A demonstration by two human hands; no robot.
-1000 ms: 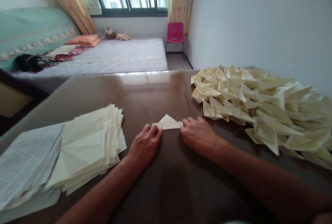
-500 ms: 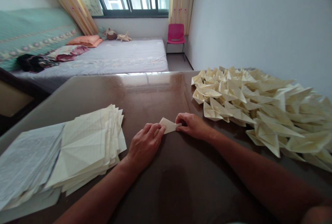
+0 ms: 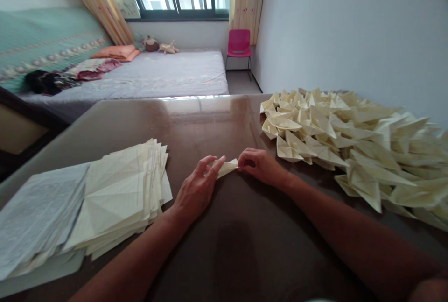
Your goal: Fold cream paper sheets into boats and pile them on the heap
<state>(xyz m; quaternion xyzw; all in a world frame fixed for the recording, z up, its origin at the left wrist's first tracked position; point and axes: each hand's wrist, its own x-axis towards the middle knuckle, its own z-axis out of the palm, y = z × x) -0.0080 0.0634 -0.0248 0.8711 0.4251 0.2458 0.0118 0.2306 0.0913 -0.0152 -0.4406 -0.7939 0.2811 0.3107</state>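
Note:
A small folded cream paper [image 3: 227, 169] lies on the brown tabletop between my two hands. My left hand [image 3: 196, 185] rests over its left part, fingers closed on it, which hides that end. The fingers of my right hand [image 3: 257, 165] pinch the paper's narrow right tip. To the left sits a stack of creased cream sheets [image 3: 114, 190], overlapping a pile of printed grey sheets [image 3: 42, 204]. A large heap of folded paper pieces [image 3: 325, 129] with pointed ends spreads over the right side.
The glossy brown table [image 3: 196, 127] ends at a far edge, beyond which stand a bed [image 3: 182, 73] and a pink chair [image 3: 240, 45]. A pale wall [image 3: 343, 26] runs along the right. A dark wooden frame [image 3: 28, 110] is at the left.
The folded paper now shows a narrower face, turned or tilted between the hands. My left fingers have lifted and shifted over it; my right hand stays at the tip.

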